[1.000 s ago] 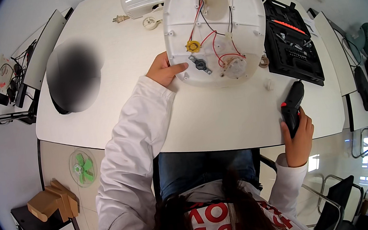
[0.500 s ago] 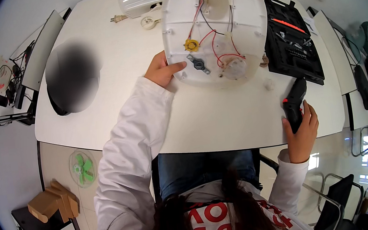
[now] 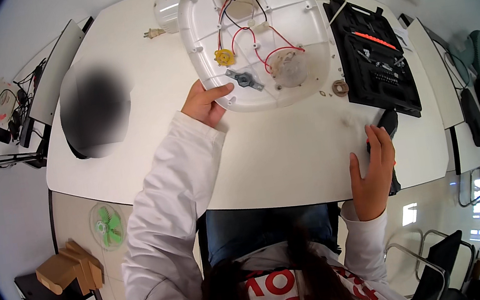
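From my remote seat I have the white plastic shell [image 3: 288,18] at the upper middle of the view, over the surface [image 3: 278,160], its hollow side facing me. Whether its far edge rests on anything, I can't tell.

My left hand [image 3: 204,103] pinches the shell's lower-left rim, thumb on the inner face beside the grey bracket [image 3: 245,79], the other fingers hidden behind. My right hand [image 3: 374,177] has its fingers stretched and the thumb well apart; it partly covers the black power screwdriver [image 3: 390,124], and I can't make out whether it touches it.

I judge the shell light for its size and stiff, with smooth walls that could slip under a small pinch. The rim suits a hold best, ideally one hand on each side, since a single corner lets it tip. I'd keep off the red wires [image 3: 255,40], the yellow round part [image 3: 224,57] and the clear round housing [image 3: 290,69]; thin leads look easy to tug loose. The screwdriver seems denser and rigid, best taken around its handle. The tool case [image 3: 361,96] lies just right of the shell.
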Motion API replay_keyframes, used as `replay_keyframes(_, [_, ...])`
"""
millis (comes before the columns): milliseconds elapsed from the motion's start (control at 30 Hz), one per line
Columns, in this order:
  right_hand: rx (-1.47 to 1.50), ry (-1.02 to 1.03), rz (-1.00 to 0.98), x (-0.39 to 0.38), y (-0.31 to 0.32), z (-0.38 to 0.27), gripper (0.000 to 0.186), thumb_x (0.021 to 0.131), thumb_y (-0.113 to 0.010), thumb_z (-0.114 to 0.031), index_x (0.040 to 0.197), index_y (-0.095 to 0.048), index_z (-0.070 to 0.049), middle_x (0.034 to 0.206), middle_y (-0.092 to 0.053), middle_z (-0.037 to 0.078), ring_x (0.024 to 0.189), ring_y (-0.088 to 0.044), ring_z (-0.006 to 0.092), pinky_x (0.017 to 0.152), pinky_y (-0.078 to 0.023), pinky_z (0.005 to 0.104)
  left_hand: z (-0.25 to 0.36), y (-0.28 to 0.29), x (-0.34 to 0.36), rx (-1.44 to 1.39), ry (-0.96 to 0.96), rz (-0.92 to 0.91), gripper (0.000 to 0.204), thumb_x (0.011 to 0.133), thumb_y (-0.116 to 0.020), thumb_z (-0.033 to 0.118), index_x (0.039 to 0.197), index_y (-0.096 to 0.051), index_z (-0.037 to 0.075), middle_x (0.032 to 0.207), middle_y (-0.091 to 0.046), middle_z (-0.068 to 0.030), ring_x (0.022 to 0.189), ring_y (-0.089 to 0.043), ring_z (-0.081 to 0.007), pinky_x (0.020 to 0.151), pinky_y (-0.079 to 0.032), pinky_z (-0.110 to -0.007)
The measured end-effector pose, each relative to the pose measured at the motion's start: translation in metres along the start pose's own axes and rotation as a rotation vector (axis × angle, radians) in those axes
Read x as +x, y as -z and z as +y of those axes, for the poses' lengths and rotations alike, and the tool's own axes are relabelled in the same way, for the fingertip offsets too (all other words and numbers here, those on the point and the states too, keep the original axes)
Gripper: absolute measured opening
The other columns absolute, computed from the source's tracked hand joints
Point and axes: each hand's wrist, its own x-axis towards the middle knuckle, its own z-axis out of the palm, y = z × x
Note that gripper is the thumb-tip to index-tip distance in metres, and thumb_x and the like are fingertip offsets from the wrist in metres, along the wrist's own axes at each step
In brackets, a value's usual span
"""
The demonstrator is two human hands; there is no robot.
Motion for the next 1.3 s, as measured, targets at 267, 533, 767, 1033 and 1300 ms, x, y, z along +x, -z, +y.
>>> replay_keyframes(267, [-0.08,0.09,-0.135,0.02,-0.013,-0.004,0.052,0.082,-0.057,0.0,0.132,-0.043,-0.003,0.134,-0.043,0.015,0.128,-0.037,0.0384,0.103,-0.034,0.0452,-0.004,0.008,0.004,-0.115,-0.003,-0.059,0.044,0.082,-0.061,-0.005,0.124,-0.046,-0.004,0.113,-0.059,-0.0126,0.105,-0.06,-0.0254,0.093,-0.049,-0.039])
replay_keyframes(533, [0.04,0.094,-0.192,0.02,-0.022,-0.02,0.054,0.082,-0.06,-0.005,0.133,-0.044,-0.005,0.134,-0.043,0.015,0.129,-0.037,0.0387,0.103,-0.034,0.0467,-0.003,0.0,0.003,-0.275,0.017,-0.063,0.043,0.085,-0.055,-0.009,0.126,-0.042,-0.008,0.123,-0.054,-0.0185,0.114,-0.056,-0.0301,0.101,-0.045,-0.043])
replay_keyframes(767, [0.138,0.132,-0.1,0.029,-0.02,-0.032,0.049,0.08,-0.063,-0.005,0.128,-0.05,-0.005,0.128,-0.048,0.014,0.122,-0.043,0.0364,0.099,-0.037,0.044,0.0,-0.004,-0.002,-0.164,0.033,0.005,0.042,0.085,-0.057,-0.006,0.124,-0.044,-0.006,0.118,-0.058,-0.0155,0.111,-0.058,-0.0262,0.1,-0.046,-0.039])
replay_keyframes(1033, [0.235,0.444,0.116,0.085,-0.023,-0.079,0.034,0.074,-0.07,-0.003,0.108,-0.065,-0.008,0.106,-0.06,0.003,0.096,-0.051,0.0248,0.082,-0.042,0.0377,-0.003,-0.023,-0.013,0.114,-0.013,-0.007,0.036,0.084,-0.058,-0.003,0.119,-0.052,-0.001,0.11,-0.063,-0.0088,0.097,-0.062,-0.0185,0.085,-0.05,-0.032])
replay_keyframes(1300, [-0.021,0.433,0.19,0.128,-0.062,-0.114,0.022,0.071,-0.071,-0.01,0.092,-0.07,-0.015,0.105,-0.053,-0.003,0.098,-0.048,0.0197,0.08,-0.035,0.0319,-0.01,-0.022,-0.008,0.288,-0.071,-0.072,0.037,0.087,-0.056,0.001,0.123,-0.049,-0.001,0.109,-0.062,-0.0074,0.094,-0.061,-0.0158,0.082,-0.05,-0.032])
